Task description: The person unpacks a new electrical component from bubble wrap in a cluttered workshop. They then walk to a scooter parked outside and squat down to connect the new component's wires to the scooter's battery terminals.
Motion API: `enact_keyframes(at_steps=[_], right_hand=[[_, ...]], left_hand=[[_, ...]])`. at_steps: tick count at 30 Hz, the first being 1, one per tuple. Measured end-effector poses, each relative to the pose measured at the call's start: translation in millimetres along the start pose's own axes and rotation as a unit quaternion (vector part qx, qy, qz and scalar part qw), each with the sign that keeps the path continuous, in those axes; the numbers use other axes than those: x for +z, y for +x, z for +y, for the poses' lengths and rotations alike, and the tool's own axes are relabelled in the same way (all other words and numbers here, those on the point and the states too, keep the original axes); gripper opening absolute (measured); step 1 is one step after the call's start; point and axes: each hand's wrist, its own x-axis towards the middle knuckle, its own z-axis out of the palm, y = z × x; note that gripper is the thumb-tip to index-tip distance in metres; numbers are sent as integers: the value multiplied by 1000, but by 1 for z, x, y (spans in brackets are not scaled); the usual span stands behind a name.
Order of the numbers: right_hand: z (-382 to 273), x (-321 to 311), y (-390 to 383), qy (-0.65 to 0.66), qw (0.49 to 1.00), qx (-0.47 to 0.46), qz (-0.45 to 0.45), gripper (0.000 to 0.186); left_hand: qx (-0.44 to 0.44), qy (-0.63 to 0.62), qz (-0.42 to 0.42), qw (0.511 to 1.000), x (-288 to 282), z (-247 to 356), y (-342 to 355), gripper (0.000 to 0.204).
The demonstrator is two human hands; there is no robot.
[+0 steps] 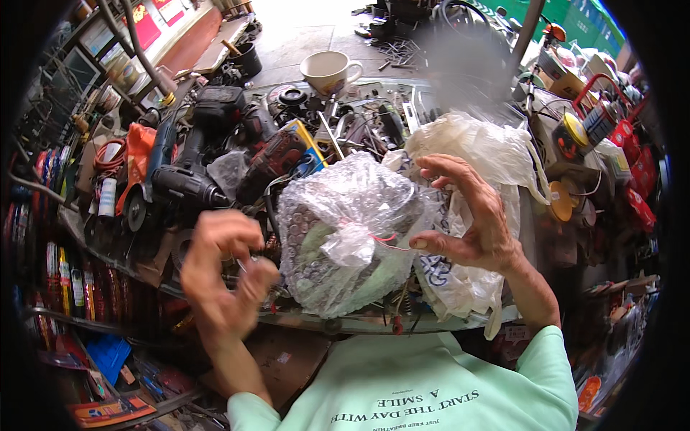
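Observation:
A bundle in clear bubble wrap (305,215) lies on the bench in front of me, with something pale green showing through it. Its gathered plastic top (348,244) has a thin red tie (384,238) around it. My right hand (474,223) is at the bundle's right side, thumb and fingers well apart, with the thumb tip close to the tie's loose end. Left of the bundle, my left hand (223,276) is blurred by motion. Its fingers curl toward the thumb; a small pale thing seems to be between them, too smeared to name.
White plastic bags (467,144) lie right of the bundle. A black cordless drill (190,169), a dark red power tool (277,158) and an angle grinder (162,151) crowd the left. Behind stands a cream mug (327,70) among loose metal parts. Cans (600,122) stand at right.

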Motion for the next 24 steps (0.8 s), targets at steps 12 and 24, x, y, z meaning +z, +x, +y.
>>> enact_keyframes(at_steps=[12, 24], right_hand=[[3, 13, 38, 97, 956, 174, -217, 106], [-28, -16, 42, 146, 987, -44, -45, 85]], left_hand=[[-225, 150, 24, 963, 64, 36, -90, 108], [-152, 47, 185, 970, 87, 42, -76, 92]])
